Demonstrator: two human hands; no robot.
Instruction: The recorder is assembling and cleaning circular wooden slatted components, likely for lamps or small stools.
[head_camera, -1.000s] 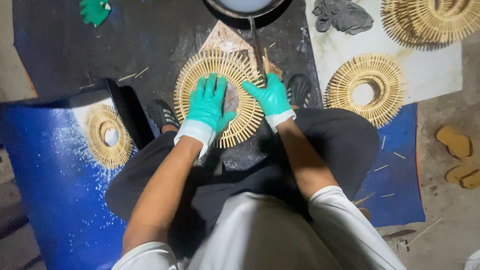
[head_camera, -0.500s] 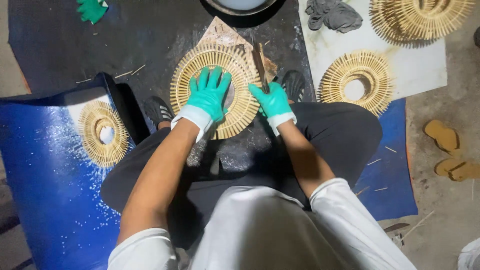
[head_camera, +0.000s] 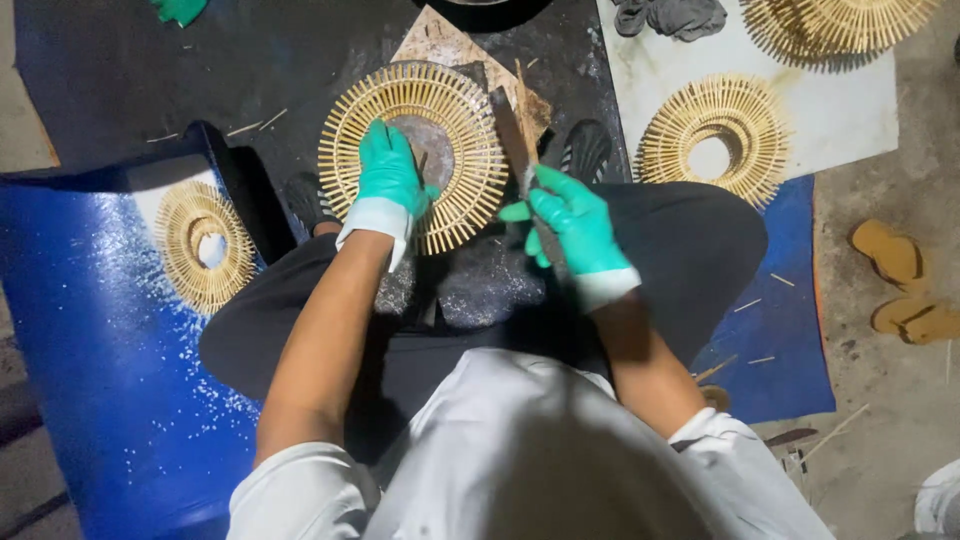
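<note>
On the black mat (head_camera: 250, 70), the right hand (head_camera: 570, 225) has lifted off the bamboo ring (head_camera: 412, 155) and now grips a long blade (head_camera: 520, 130), while the left hand (head_camera: 388, 180) stays pressed flat on it.

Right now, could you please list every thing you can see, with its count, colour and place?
stick rings: four, tan; one under the left hand, one on the blue sheet, one on the white sheet, one top right
knife: one, dark, in the right hand
sandals: two, yellow-brown, right floor
grey cloth: one, top
left hand: green glove, on the ring
right hand: green glove, holding the knife
</note>
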